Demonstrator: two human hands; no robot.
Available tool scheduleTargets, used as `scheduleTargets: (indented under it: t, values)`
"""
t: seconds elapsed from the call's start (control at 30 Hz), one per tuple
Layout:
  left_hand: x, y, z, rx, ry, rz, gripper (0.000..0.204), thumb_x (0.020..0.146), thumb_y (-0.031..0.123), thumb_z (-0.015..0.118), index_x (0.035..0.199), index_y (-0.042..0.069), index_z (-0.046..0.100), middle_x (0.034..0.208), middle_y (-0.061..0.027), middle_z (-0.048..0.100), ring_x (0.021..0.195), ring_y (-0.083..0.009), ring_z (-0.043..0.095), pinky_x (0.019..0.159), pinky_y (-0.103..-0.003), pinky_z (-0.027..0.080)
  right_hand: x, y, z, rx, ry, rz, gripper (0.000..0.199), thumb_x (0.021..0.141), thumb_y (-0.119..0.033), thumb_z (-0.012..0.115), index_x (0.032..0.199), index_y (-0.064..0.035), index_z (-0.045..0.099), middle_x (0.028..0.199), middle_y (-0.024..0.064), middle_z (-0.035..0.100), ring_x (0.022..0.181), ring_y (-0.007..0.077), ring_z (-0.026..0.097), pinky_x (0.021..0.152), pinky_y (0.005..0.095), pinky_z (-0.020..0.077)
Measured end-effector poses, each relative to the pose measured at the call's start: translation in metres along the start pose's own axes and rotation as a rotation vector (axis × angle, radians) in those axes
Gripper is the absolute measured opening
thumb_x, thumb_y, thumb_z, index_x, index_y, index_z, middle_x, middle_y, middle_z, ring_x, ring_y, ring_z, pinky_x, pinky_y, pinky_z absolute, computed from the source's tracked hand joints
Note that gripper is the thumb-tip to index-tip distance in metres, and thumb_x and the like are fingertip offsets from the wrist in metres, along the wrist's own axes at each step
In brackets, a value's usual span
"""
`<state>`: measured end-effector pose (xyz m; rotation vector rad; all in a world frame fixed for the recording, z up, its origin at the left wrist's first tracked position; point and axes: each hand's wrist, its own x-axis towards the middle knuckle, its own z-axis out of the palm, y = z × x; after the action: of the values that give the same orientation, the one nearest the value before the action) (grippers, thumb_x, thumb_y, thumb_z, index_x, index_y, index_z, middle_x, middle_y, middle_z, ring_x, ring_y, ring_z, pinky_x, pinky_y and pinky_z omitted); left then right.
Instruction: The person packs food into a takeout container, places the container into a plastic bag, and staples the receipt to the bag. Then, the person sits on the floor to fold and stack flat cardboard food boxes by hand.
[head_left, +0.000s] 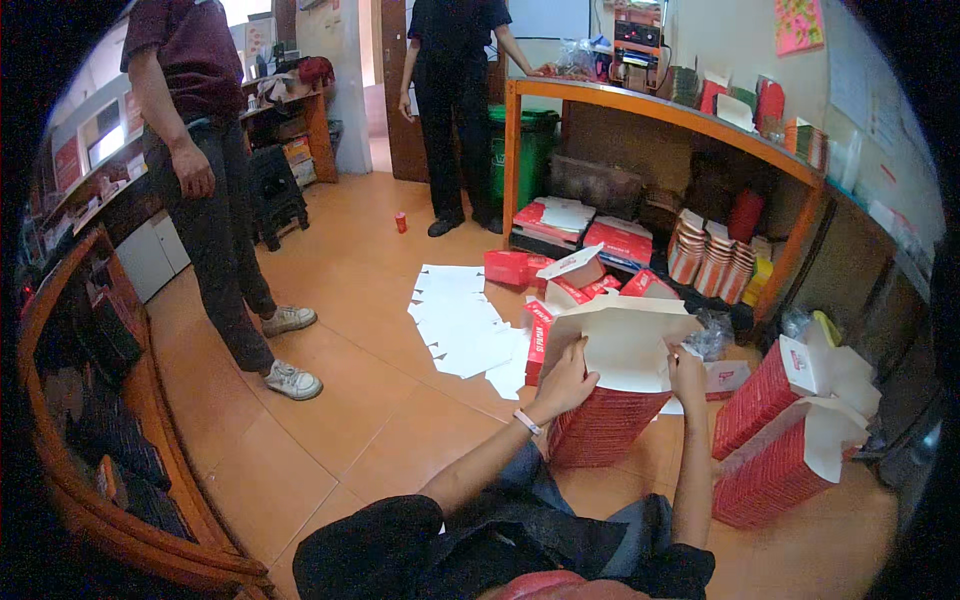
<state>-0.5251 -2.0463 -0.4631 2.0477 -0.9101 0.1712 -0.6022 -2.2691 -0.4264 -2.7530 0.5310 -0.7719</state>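
Observation:
A tall stack of nested red cartons (600, 428) stands on the floor before me. At its top is an open carton (622, 350) with a white inside and its lid flap standing up. My left hand (568, 382) grips this carton's left edge, thumb toward the inside. My right hand (686, 374) is closed on its right edge; part of those fingers is hidden behind the card. White flat card sheets (458, 325) lie overlapping on the floor to the left. Loose red cartons (540, 325) are piled behind the stack.
Two more stacks of red cartons (775, 470) stand at my right. An orange-edged table (660, 112) holds striped paper buckets (700, 260) below it. A small red cup (401, 222) stands on the floor. One person (215, 200) stands at left, another (450, 110) by a green bin (530, 150).

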Motion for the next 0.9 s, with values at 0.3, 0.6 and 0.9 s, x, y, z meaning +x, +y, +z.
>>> scheduleTargets:
  t: [0.3, 0.6, 0.9]
  values:
    - [-0.005, -0.008, 0.002, -0.085, -0.056, -0.001, 0.070, 0.076, 0.020, 0.050, 0.128, -0.007, 0.012, 0.128, -0.0297, 0.027, 0.117, -0.0399, 0.033, 0.097, -0.040, 0.030, 0.004, 0.000, 0.011, -0.118, 0.067, -0.140, 0.026, 0.075, -0.009, 0.051, 0.100, -0.0079, 0.056, 0.078, 0.0183, 0.059, 0.070, 0.0346, 0.058, 0.060, 0.0435, 0.0462]
    - [-0.006, -0.004, 0.002, -0.097, -0.039, -0.019, 0.066, 0.079, 0.026, 0.052, 0.127, -0.003, 0.019, 0.126, -0.0258, 0.032, 0.117, -0.0375, 0.035, 0.095, -0.040, 0.032, 0.002, 0.015, 0.019, -0.066, 0.042, -0.112, 0.018, 0.076, -0.011, 0.053, 0.093, -0.0054, 0.056, 0.077, 0.0157, 0.060, 0.067, 0.0325, 0.059, 0.058, 0.0416, 0.0472]
    - [-0.038, -0.037, 0.011, -0.411, 0.482, 0.042, 0.061, 0.076, 0.019, 0.061, 0.123, 0.001, 0.026, 0.121, -0.0169, 0.034, 0.114, -0.0290, 0.033, 0.096, -0.037, 0.027, 0.014, 0.096, 0.049, 0.850, 0.408, 0.238, 0.043, 0.076, -0.012, 0.061, 0.115, -0.0090, 0.044, 0.100, 0.0112, 0.053, 0.087, 0.0222, 0.055, 0.072, 0.0363, 0.0474]
